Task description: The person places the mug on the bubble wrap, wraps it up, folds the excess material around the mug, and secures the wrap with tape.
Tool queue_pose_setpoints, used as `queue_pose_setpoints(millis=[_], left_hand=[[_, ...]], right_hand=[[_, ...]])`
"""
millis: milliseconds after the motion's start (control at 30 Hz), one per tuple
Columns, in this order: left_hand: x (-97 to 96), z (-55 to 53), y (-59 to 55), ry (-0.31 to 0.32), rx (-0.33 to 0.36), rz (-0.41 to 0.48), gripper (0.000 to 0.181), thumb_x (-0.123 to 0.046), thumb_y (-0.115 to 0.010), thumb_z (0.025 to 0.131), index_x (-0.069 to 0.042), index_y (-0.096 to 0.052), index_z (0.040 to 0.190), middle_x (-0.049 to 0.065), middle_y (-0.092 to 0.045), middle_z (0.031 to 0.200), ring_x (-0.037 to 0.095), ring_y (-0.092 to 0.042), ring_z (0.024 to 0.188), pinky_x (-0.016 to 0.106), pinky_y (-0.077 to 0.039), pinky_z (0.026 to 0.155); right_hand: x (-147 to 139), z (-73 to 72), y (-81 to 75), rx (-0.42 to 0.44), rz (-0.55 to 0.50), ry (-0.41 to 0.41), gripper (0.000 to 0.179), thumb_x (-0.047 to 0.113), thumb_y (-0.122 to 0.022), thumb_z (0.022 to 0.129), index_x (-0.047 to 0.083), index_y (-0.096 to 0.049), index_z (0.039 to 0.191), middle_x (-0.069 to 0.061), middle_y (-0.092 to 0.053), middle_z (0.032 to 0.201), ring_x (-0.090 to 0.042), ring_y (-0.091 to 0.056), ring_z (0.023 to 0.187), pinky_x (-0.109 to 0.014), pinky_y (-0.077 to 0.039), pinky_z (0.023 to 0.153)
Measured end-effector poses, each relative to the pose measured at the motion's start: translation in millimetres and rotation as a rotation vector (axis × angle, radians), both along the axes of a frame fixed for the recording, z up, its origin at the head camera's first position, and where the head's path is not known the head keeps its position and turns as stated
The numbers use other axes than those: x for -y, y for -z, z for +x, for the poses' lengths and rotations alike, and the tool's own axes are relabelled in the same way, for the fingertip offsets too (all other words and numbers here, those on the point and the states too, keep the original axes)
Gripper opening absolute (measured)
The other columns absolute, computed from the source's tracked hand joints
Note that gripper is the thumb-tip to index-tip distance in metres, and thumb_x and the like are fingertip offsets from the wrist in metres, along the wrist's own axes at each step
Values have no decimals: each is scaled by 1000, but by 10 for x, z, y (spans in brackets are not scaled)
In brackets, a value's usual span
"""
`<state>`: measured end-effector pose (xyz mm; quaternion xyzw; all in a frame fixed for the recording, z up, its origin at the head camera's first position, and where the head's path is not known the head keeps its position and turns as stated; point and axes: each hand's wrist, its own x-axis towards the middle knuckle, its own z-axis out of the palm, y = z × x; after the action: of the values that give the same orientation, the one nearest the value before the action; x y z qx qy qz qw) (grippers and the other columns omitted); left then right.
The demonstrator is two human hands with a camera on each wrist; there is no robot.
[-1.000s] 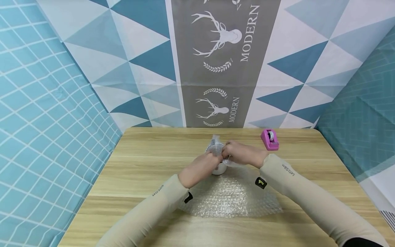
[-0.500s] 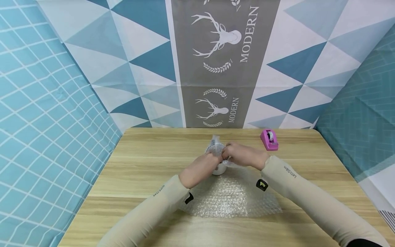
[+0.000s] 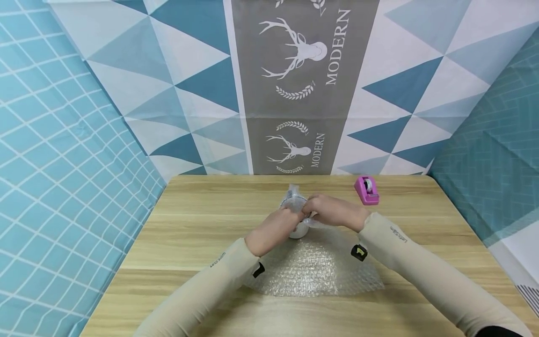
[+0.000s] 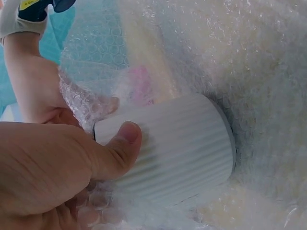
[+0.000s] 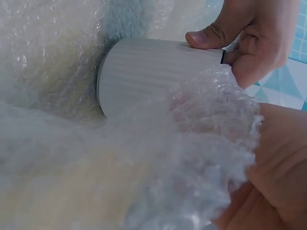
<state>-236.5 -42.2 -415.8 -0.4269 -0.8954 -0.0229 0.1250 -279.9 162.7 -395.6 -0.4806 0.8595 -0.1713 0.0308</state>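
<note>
A white ribbed cup (image 3: 299,231) stands on a sheet of bubble wrap (image 3: 313,274), part of which is drawn up around its far side and over its top. My left hand (image 3: 273,229) grips the cup near its dark-edged upper end. In the left wrist view its thumb lies along the cup's ribbed wall (image 4: 177,148), while its other fingers are partly hidden behind wrap. My right hand (image 3: 334,209) holds a gathered edge of the bubble wrap beside the cup's top; wrap in the right wrist view (image 5: 201,167) covers most of those fingertips.
Toward the table's back right sits a pink tape dispenser (image 3: 367,190) with a roll in it. The wooden table (image 3: 193,206) meets a patterned cloth wall (image 3: 290,93) at its far edge. Cloth sheets also hang at both sides.
Both hands stay almost in place at the cup's top, with only slight movement of the right wrist. The head view has shifted slightly.
</note>
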Motion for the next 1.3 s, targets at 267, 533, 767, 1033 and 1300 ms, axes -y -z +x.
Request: queue_pose_setpoints(millis=[267,533,767,1033,1300], left_hand=[[-29,4,-16,-53,74,-37,14,1,-69,93,-8,-70,103,2,-73,91,13,-71,81,22,-58,65],[-29,11,-24,-72,82,-52,13,0,-73,91,-9,-71,100,2,-74,87,16,-72,80,24,-58,64],[-36,6,-14,-76,66,-52,11,-1,-72,91,-10,-71,97,1,-74,85,16,-70,80,26,-59,66],[-31,9,6,-72,45,-29,15,3,-69,90,-11,-71,93,1,-73,85,16,-68,79,33,-58,73],[-39,5,17,-76,45,-27,14,2,-69,91,-11,-71,94,1,-73,86,16,-68,79,31,-59,70]], right_hand=[[-168,119,-63,-27,-25,82,51,-19,-67,83,0,-69,130,-23,-63,139,-42,-62,126,-52,-53,103],[-408,324,-47,-50,-32,99,38,-10,-70,89,0,-70,125,-15,-72,125,-32,-70,114,-47,-58,97],[-564,569,-132,-89,-34,118,36,-10,-69,90,2,-70,124,-13,-72,124,-31,-70,114,-45,-59,93],[-662,829,-230,-261,-93,61,37,-9,-81,78,8,-75,111,-5,-71,109,-22,-70,99,-37,-62,81],[-828,1068,-93,-233,-114,0,42,-13,-84,71,14,-76,102,1,-69,99,-13,-67,87,-24,-59,70]])
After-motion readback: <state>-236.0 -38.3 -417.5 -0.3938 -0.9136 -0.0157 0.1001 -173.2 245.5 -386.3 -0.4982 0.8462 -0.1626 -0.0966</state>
